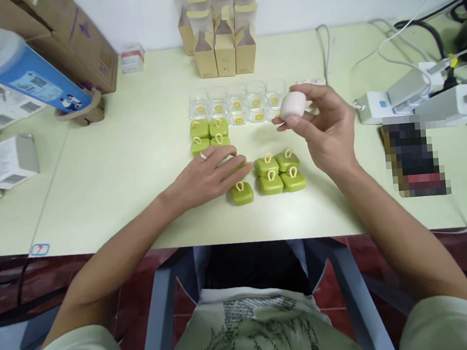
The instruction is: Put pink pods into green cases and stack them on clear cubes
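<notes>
My right hand [329, 127] is raised above the table, pinching a small white rounded piece [293, 105] between thumb and fingers. Its exact kind does not show. Stretched out and palm down, my left hand [211, 174] reaches over small green cases with cream loops. Its fingers partly cover one of them; whether they touch it I cannot tell. A green case [242, 193] lies just below those fingers. To their right sits a cluster of green cases [270, 183], and more green cases [199, 128] stand beyond the hand. Behind these are rows of clear plastic containers [237, 100] with yellow stickers.
Opened cardboard boxes [225, 54] stand against the wall. To the left are a blue cylindrical container [43, 76], a large carton [81, 36] and white boxes [8, 163]. Power adapters [390, 106] with cables and a pixelated dark object [414, 158] lie at the right.
</notes>
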Demonstrator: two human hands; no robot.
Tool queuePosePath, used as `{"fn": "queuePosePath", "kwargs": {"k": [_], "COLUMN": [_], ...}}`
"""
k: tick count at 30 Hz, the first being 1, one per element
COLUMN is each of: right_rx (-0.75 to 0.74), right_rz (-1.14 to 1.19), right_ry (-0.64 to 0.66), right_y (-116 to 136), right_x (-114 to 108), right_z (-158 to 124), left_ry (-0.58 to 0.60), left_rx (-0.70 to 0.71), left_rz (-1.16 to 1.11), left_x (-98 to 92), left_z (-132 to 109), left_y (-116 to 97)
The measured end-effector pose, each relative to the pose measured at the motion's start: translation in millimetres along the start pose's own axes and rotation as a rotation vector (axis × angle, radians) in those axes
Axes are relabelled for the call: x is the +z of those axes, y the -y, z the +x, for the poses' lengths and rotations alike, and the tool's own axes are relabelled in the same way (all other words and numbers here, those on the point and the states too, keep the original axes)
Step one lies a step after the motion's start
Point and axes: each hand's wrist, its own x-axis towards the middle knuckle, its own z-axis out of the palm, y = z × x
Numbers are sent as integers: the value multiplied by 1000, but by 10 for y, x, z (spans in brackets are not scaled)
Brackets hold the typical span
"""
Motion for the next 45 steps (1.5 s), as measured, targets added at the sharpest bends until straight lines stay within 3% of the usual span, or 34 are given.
{"fn": "queuePosePath", "kwargs": {"k": [4, 6, 8, 13, 18, 29, 34, 39, 45], "right_rx": [21, 17, -16, -42, -12, -184, -106, -115, -307], "right_rz": [34, 83, 133, 157, 118, -119, -185, -194, -267], "right_ry": [82, 132, 180, 306, 291, 334, 266, 232, 401], "right_y": [169, 240, 294, 391, 467, 543, 561, 548, 464], "right_x": [148, 225, 293, 396, 412, 352, 442, 491, 445], "right_z": [-81, -121, -160, -224, -240, -165, -255, -313, -250], "left_ry": [-289, -377, -433, -501, -551, -502, -543, -413, -309], "left_rx": [-297, -493, -587, -526, -437, -445, -447, -573, -505], "left_rz": [-338, -506, -566, -517, -492, -543, -566, -586, -895], "left_x": [121, 162, 187, 175, 168, 158, 217, 208, 138], "left_z": [1, 16, 30, 61, 88, 57, 34, 1, 42], "left_y": [-25, -66, -102, -108, -71, -111, -129, -138, -107]}}
